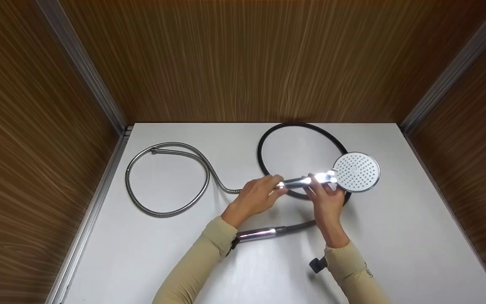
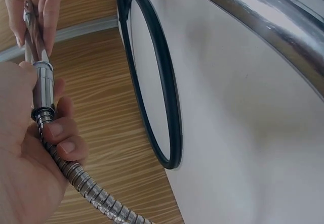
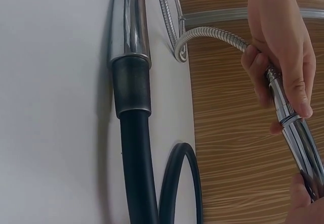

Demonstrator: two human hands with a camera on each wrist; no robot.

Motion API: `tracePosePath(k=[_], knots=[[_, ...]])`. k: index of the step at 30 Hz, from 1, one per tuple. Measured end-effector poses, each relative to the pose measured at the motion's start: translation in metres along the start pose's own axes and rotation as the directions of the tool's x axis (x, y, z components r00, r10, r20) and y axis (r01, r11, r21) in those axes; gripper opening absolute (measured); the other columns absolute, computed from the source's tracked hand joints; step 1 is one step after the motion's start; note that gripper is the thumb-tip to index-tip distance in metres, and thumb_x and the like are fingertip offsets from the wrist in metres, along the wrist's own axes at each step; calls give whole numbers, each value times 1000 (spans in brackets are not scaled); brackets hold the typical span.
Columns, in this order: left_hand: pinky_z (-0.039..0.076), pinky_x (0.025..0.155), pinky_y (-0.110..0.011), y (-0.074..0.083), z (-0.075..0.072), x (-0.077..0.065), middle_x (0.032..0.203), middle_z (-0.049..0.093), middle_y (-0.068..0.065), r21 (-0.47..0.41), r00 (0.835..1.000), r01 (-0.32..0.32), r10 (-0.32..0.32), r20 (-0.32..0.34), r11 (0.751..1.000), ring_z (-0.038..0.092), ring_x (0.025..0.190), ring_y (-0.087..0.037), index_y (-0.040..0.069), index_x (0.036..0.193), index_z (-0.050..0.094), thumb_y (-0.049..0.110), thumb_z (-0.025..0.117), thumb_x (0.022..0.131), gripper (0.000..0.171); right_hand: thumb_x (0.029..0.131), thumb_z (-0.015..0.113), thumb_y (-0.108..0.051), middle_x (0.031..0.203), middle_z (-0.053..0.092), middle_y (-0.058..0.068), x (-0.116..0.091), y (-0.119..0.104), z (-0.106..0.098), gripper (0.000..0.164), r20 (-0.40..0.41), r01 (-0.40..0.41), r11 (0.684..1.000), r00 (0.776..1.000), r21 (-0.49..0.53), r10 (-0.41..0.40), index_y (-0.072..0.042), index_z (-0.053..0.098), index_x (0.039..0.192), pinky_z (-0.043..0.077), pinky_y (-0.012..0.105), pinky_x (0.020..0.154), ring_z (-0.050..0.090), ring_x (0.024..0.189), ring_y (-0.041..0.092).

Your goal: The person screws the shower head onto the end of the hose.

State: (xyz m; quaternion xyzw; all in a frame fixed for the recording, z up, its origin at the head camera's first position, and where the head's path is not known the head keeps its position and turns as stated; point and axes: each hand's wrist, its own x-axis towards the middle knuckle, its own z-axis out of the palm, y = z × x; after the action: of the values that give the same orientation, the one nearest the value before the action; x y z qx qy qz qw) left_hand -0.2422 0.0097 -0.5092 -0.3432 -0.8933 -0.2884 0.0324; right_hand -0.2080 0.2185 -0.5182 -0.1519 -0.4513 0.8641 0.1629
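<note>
My left hand [image 1: 256, 196] grips the end of a ribbed metal shower hose [image 1: 163, 215], its fingers curled round the chrome connector nut [image 2: 44, 90]. That nut meets the base of the chrome shower head handle [image 3: 302, 145], with a thin dark gap at the joint. Farther up the handle, my right hand [image 1: 327, 202] holds it close to the head. The round shower head [image 1: 357, 172] points its white, dotted face upward, to the right of that hand. Both hands hold these parts above the white table.
A black hose [image 1: 260, 147] lies coiled on the white table [image 1: 416, 236], partly behind the hands. It ends in a chrome tube [image 1: 257, 234] near my left wrist. The metal hose's loop spreads over the table's left side. Wood-grain panels [image 1: 243, 63] enclose the back and sides.
</note>
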Motion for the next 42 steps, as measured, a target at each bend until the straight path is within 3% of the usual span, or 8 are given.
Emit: tracePosePath(k=[5,11,16,23,31,36,42], knots=[[53,67,-31,0,-1,0,95,70,-5,-7,1000,-9,9,-6,1000,58,77,-16,10,122,56,37,61,108,31,98,67,7,120,65,13,-1,-1,-1,84,10,8,1000,1000,-21,-8,-20,23,164,63,43,98,74,108,22],[50,66,-29,0,0,-1,94,63,-1,55,1000,-17,18,-7,998,53,75,-13,15,124,63,41,49,112,31,98,66,7,124,64,14,-2,-3,-2,87,22,-9,1000,1000,-19,9,-21,20,166,62,43,100,74,110,21],[53,68,-31,-1,0,-1,93,65,-2,59,1000,-12,12,4,998,58,76,-15,17,127,64,43,44,113,36,99,65,7,120,65,11,-3,-3,-1,85,26,-17,1000,1000,3,17,-19,20,165,63,42,100,74,108,20],[60,72,-35,-1,0,-3,103,74,-7,-21,1000,1,0,10,1000,68,83,-20,13,131,48,38,57,109,34,98,67,5,115,69,11,-5,-2,0,84,33,2,1000,999,-22,-2,-19,21,165,63,42,98,75,107,20],[48,60,-29,-1,1,-4,90,61,-2,79,998,-50,54,-41,996,50,69,-12,15,126,59,40,52,111,30,98,65,8,112,71,8,-4,-4,0,87,47,9,1000,999,4,-9,-21,19,166,63,42,99,75,108,21],[49,58,-29,-1,3,-3,90,62,-2,136,997,-39,47,-55,990,50,65,-12,18,129,63,43,46,112,35,99,65,8,111,73,9,-3,-5,1,86,42,8,1000,999,7,-8,-21,19,166,62,41,100,74,110,22],[56,66,-34,3,2,-2,96,70,-3,46,1000,0,1,-30,999,63,73,-18,13,127,54,41,48,112,33,100,67,3,117,69,9,-5,-6,1,88,43,4,1000,999,-25,-3,-23,16,167,62,41,101,74,111,21]])
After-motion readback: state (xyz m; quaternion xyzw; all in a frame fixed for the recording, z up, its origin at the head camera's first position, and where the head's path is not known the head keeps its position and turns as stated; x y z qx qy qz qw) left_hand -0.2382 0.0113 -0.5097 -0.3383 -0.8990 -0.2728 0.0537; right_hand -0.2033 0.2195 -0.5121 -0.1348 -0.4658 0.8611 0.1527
